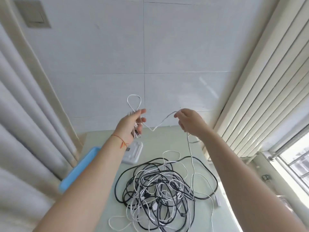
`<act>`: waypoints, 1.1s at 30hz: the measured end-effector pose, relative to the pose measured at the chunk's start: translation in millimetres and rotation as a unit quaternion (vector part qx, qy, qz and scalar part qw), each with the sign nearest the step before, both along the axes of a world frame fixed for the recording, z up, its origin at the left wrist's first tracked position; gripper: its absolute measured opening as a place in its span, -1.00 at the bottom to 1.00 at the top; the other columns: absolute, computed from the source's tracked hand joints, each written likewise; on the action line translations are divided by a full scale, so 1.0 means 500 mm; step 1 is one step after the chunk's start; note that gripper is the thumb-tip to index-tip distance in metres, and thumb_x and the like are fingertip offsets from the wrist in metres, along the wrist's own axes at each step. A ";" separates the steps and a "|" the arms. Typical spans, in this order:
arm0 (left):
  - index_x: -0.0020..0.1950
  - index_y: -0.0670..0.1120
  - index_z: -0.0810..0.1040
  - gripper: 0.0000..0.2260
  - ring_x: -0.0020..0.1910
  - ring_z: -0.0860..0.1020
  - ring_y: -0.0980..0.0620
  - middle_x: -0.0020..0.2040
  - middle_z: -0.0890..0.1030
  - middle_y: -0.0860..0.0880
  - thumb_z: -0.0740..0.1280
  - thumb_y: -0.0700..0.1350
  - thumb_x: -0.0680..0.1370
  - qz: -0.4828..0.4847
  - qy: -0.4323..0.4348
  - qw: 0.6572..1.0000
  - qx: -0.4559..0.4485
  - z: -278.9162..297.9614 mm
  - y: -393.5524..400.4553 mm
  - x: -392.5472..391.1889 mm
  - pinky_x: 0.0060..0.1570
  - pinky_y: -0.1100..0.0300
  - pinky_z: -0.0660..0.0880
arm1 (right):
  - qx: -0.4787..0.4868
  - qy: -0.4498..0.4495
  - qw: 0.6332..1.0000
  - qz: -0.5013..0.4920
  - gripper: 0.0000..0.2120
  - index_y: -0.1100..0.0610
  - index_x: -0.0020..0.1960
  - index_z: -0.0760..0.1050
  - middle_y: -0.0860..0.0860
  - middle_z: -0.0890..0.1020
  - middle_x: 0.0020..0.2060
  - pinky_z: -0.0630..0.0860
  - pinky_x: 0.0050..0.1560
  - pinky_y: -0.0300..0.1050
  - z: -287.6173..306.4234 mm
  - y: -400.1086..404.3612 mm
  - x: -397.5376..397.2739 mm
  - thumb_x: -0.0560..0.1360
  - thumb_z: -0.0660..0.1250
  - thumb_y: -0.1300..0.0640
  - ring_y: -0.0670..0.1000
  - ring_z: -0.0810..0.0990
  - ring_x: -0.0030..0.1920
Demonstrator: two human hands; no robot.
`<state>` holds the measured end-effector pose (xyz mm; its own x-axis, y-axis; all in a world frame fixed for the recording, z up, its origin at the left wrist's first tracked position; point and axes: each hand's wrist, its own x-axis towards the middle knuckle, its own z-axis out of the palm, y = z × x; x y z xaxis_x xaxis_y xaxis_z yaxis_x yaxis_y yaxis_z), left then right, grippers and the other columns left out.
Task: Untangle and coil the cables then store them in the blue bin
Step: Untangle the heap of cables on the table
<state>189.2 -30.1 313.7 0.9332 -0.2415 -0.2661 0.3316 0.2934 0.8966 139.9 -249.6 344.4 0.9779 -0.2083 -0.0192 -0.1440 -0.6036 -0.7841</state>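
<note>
Hands raised above a tabletop [209, 220]: the left hand [132, 124] keeps its grip on a part-wound white cable [156, 127], the right hand [189, 121] pinching its slack to feed another loop. Tangled cables [160, 186] lie at 6 o'clock; blue bin [78, 168] waits at 9.

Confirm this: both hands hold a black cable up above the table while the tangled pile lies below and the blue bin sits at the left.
One detail is wrong: the cable held up is white, not black. The head view shows it running from the left hand to the right hand. The tangled pile does lie below, with the blue bin at the left.
</note>
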 end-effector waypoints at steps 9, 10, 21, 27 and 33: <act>-0.21 -0.06 0.58 -0.68 -0.59 0.29 0.04 -0.45 0.40 0.00 0.24 0.07 0.64 -0.118 -0.108 0.966 0.204 0.006 -0.106 -0.081 -0.48 0.21 0.13 | 0.032 -0.058 0.995 0.075 -0.77 0.20 -0.17 0.40 0.03 0.47 -0.37 0.30 -0.37 -0.23 -0.008 0.035 -0.022 0.60 0.22 0.08 -0.08 0.45 -0.40; -0.21 -0.07 0.54 -0.69 -0.60 0.27 0.05 -0.47 0.36 0.02 0.24 0.05 0.65 -0.114 -0.101 0.968 0.197 -0.004 -0.110 -0.086 -0.49 0.23 0.12 | 0.037 -0.049 0.995 0.075 -0.78 0.17 -0.16 0.38 0.04 0.44 -0.35 0.30 -0.38 -0.24 -0.013 0.025 -0.023 0.59 0.24 0.07 -0.05 0.41 -0.39; -0.27 -0.05 0.34 -0.71 -0.68 0.21 0.12 -0.60 0.21 0.08 0.37 -0.10 0.58 0.127 0.098 0.986 0.047 -0.102 -0.038 -0.054 -0.61 0.33 0.19 | 0.232 0.134 0.962 0.057 -0.74 0.13 -0.24 0.32 0.08 0.53 -0.45 0.32 -0.44 -0.19 -0.134 -0.080 -0.059 0.54 0.36 0.19 0.02 0.39 -0.52; -0.32 -0.10 0.43 -0.75 -0.72 0.26 0.07 -0.68 0.30 0.04 0.38 -0.10 0.52 0.264 0.090 0.957 0.080 -0.128 0.007 -0.033 -0.51 0.24 0.25 | 0.087 0.127 0.988 -0.029 -0.81 0.13 -0.21 0.26 0.12 0.58 -0.38 0.32 -0.48 -0.21 -0.119 -0.091 -0.040 0.50 0.20 0.33 0.03 0.37 -0.52; -0.29 -0.07 0.32 -0.76 -0.75 0.25 0.10 -0.72 0.29 0.08 0.31 -0.14 0.52 0.381 0.117 0.915 0.060 -0.108 0.080 -0.011 -0.47 0.24 0.21 | -0.059 -0.002 0.976 -0.210 -0.84 0.17 0.07 0.49 0.07 0.56 -0.12 0.34 -0.19 -0.12 -0.043 -0.149 -0.018 0.58 0.25 0.10 0.13 0.52 -0.12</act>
<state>183.7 9.7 259.6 0.7330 0.4993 -0.4620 0.2594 0.4227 0.8684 130.6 -323.8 322.8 0.8062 -0.5907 0.0336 -0.3945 -0.5790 -0.7136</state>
